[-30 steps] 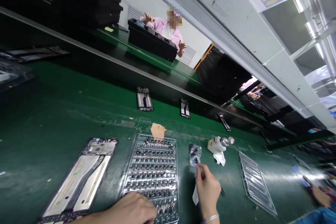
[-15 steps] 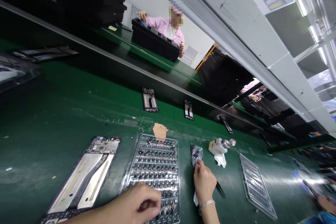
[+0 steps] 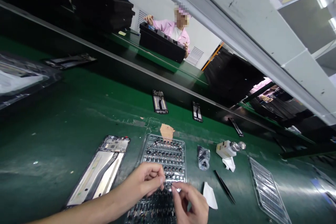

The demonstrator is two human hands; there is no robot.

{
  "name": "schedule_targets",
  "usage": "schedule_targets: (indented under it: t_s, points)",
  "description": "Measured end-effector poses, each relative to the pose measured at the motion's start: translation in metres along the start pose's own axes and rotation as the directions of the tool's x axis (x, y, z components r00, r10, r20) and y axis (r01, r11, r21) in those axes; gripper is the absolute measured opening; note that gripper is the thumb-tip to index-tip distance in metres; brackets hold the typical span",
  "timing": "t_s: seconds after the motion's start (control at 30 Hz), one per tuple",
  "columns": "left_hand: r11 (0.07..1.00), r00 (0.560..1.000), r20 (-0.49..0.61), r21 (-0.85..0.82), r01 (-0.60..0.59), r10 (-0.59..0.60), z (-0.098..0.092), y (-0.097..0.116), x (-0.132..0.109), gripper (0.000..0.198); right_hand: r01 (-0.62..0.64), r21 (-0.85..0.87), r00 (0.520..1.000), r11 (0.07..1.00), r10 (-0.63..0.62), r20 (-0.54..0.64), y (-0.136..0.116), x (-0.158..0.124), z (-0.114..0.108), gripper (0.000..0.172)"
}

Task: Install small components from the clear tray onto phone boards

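Hovering over a clear plastic tray [image 3: 186, 162] in the head view, both hands hold their fingertips close to each other but just apart. The left hand [image 3: 151, 179] has its thumb and fingers curled inward; the right hand [image 3: 191, 201] has thumb and forefinger nearly meeting. I cannot tell whether either grasps anything. The tray lies on the green worktop [image 3: 60, 136], with torn brown paper [image 3: 167, 131] at its far edge and rows of small dark electronic parts [image 3: 170, 161] in it. An opened phone assembly [image 3: 101, 168] lies past the tray's left edge, black tweezers [image 3: 224, 187] and a white paper scrap [image 3: 210, 196] past its right. The tray should be light, slick and bendy, best taken by opposite rims; the parts are probably near weightless and fragile, better pinched by their sides than pressed from above.
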State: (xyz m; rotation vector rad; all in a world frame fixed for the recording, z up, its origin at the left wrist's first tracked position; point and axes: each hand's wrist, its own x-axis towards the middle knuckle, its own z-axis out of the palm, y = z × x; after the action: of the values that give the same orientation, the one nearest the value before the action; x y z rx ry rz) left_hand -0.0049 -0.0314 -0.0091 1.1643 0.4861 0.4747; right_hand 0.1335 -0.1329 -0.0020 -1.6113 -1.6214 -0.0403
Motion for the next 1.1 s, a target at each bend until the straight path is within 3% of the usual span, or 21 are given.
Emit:
schedule_targets:
  t_s: [0.2,0.57,0.7,0.8,0.87,0.93,1.0,1.1]
  points:
    - [0.998,0.999,0.014,-0.045,0.045,-0.045,0.003,0.007,-0.002,0.023,0.083,0.075,0.995,0.994,-0.087,0.046,-0.004,0.010,0.002,0.012]
    - [0.999,0.998,-0.022,-0.009,0.050,-0.050,0.003,0.012,-0.003,0.018,0.120,0.083,0.993,0.989,-0.119,-0.015,-0.001,0.010,0.007,0.014]
    - [0.999,0.999,-0.028,-0.025,0.042,-0.043,0.001,0.014,-0.003,0.017,0.246,0.000,0.969,0.969,-0.246,-0.016,0.002,0.009,0.008,0.024]
    - [0.996,0.998,-0.012,-0.064,0.066,-0.067,-0.002,0.013,-0.002,0.019,0.393,-0.136,0.920,0.910,-0.388,0.056,0.004,0.005,0.004,0.039]
    - [0.994,0.997,-0.014,-0.080,0.069,-0.070,-0.004,0.013,-0.001,0.021,0.425,-0.154,0.905,0.892,-0.413,0.105,0.004,0.006,0.000,0.045]
    - [0.997,0.999,-0.039,-0.070,0.017,-0.020,-0.006,0.014,0.000,0.023,0.341,-0.092,0.936,0.936,-0.329,0.124,0.005,0.017,-0.002,0.042]
    - [0.998,0.996,-0.074,-0.033,-0.059,0.056,-0.006,0.018,0.000,0.024,0.133,-0.040,0.980,0.990,-0.126,0.152,0.010,0.040,0.000,0.033]
    - [0.994,0.988,-0.110,0.029,-0.107,0.109,-0.004,0.028,-0.004,0.024,-0.172,-0.199,0.957,0.965,0.211,0.197,0.031,0.093,0.021,0.032]
